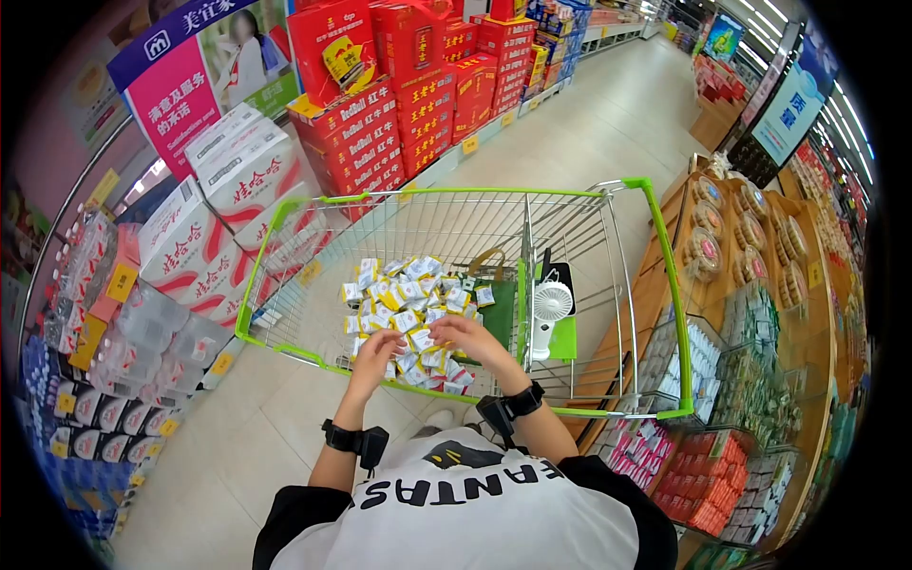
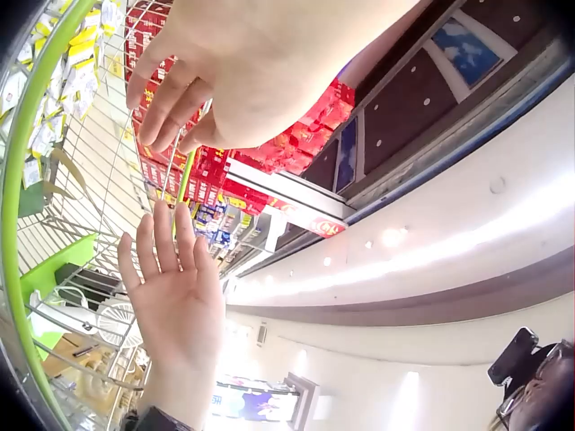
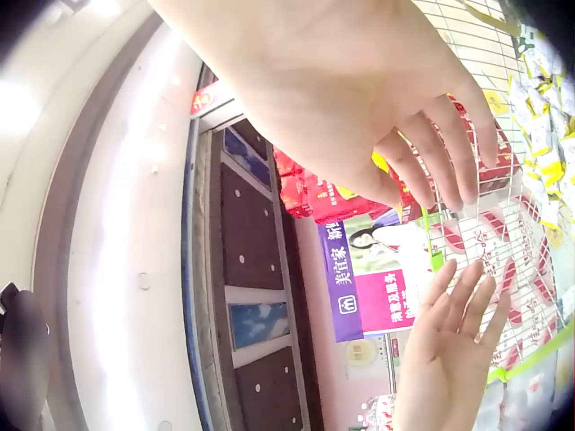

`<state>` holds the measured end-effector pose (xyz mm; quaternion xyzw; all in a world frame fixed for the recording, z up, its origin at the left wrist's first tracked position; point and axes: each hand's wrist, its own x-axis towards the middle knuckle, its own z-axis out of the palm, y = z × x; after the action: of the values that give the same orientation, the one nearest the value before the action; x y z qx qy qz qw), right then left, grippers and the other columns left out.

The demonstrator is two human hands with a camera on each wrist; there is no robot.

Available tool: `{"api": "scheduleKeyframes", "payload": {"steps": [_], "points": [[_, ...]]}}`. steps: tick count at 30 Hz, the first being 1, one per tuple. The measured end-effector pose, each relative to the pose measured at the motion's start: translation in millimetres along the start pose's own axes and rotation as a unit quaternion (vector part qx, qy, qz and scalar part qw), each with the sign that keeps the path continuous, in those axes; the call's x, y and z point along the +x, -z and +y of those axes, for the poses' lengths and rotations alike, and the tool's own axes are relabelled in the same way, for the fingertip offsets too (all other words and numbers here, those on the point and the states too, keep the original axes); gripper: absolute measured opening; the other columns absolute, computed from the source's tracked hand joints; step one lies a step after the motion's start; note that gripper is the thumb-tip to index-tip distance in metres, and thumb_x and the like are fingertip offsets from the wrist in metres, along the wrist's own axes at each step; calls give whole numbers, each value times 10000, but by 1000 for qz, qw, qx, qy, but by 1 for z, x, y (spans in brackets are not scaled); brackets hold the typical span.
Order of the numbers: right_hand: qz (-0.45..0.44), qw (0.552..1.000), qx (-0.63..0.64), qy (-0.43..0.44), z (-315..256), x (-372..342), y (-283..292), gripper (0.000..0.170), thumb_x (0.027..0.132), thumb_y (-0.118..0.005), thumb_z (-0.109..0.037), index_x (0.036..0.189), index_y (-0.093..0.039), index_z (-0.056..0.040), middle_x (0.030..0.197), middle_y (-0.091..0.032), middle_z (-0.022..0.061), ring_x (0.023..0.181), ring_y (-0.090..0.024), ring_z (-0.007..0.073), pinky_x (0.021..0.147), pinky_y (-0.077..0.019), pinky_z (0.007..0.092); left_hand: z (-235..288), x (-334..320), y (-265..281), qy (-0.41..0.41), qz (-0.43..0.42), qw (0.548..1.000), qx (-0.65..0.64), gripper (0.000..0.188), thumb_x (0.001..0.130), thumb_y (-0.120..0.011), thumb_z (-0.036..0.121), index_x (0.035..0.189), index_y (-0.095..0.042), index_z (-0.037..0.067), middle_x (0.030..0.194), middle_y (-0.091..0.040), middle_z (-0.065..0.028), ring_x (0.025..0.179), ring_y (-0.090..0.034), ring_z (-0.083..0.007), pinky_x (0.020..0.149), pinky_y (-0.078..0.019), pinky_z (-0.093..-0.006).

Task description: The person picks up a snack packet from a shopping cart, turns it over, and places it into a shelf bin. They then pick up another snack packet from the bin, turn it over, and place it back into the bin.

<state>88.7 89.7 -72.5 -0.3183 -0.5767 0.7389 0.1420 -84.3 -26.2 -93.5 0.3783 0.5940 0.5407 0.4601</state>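
Small white-and-yellow wrapped packets (image 1: 408, 294) lie heaped in the wire basket of a green-rimmed shopping cart (image 1: 655, 190). My left hand (image 1: 377, 359) and right hand (image 1: 470, 340) are over the near side of this heap, palms partly facing each other with a gap between. In the left wrist view the left hand (image 2: 234, 72) has loosely bent fingers and nothing in them, and the right hand (image 2: 175, 296) shows a bare palm with straight fingers. The right wrist view has the right hand (image 3: 359, 99) large above and the left hand (image 3: 454, 350) below, both holding nothing.
Beside the packets is a green bag (image 1: 494, 318). A white handheld fan (image 1: 552, 306) lies in the cart's seat section. Red drink cartons (image 1: 418, 123) and white cartons (image 1: 204, 252) are stacked on the left; wooden shelves with packaged food (image 1: 750, 237) line the right.
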Motion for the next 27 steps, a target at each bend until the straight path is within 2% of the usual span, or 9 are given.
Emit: {"api": "scheduleKeyframes", "payload": {"steps": [2, 7, 9, 13, 16, 19, 21, 25, 27], "points": [[-11, 997, -19, 68, 2, -6, -2, 240, 825, -476, -173, 979, -531, 4, 888, -573, 46, 790, -548, 110, 689, -442, 231, -1, -3, -7, 1, -22, 1000, -7, 186, 821, -411, 109, 952, -510, 21, 848, -577, -63, 748, -549, -126, 663, -420, -235], [21, 992, -41, 121, 2, -20, 0, 228, 817, -504, -139, 985, -526, 14, 860, -576, 56, 767, -553, 116, 686, -443, 238, 5, 7, -18, -14, -103, 994, -27, 181, 836, -415, 96, 963, -512, 9, 851, -573, -72, 767, -551, -133, 693, -431, -246], [23, 991, -86, 100, 2, -29, 2, 215, 825, -504, -148, 995, -532, -19, 865, -563, 30, 817, -501, 76, 695, -409, 211, 14, 10, -25, -27, -133, 990, -30, 176, 837, -416, 88, 959, -511, 6, 848, -571, -74, 771, -549, -133, 701, -433, -249], [64, 988, -98, 105, -1, -48, -4, 197, 823, -511, -151, 978, -535, -33, 865, -562, 22, 800, -492, 68, 689, -405, 210, 27, 14, -40, -46, -193, 979, -42, 164, 838, -414, 62, 956, -508, -3, 832, -563, -64, 759, -536, -122, 697, -428, -237], [78, 991, -37, 104, 15, -54, -4, 168, 828, -510, -154, 950, -524, -40, 867, -558, 11, 785, -497, 74, 697, -404, 215, 20, 15, -51, -26, -224, 973, -51, 159, 837, -412, 56, 949, -509, -2, 826, -560, -59, 764, -533, -115, 694, -426, -227], [111, 989, -38, 87, 24, -67, -2, 166, 840, -493, -148, 949, -515, -25, 874, -562, 30, 816, -512, 84, 718, -405, 221, 20, 15, -60, -25, -255, 965, -59, 142, 839, -414, 63, 926, -505, -2, 827, -557, -63, 765, -533, -116, 699, -426, -227], [139, 987, 1, 82, 36, -71, -4, 173, 842, -490, -153, 947, -513, -18, 868, -563, 32, 812, -512, 85, 721, -404, 225, 23, 15, -65, -10, -303, 951, -65, 139, 840, -417, 65, 930, -498, -2, 826, -553, -66, 769, -532, -120, 704, -425, -233], [188, 976, 3, 107, 19, -99, -16, 161, 844, -487, -157, 921, -520, -19, 834, -561, 29, 789, -507, 79, 718, -400, 218, 32, 14, -73, 4, -371, 926, -67, 132, 842, -422, 69, 930, -489, -2, 818, -547, -65, 767, -526, -124, 707, -422, -238], [216, 967, -19, 133, 17, -110, -21, 149, 836, -494, -175, 873, -535, -37, 796, -559, -2, 712, -479, 56, 620, -388, 203, 37, 14, -77, -3, -412, 909, -56, 121, 844, -427, 78, 919, -482, 1, 796, -540, -59, 742, -521, -121, 682, -421, -231]]}}
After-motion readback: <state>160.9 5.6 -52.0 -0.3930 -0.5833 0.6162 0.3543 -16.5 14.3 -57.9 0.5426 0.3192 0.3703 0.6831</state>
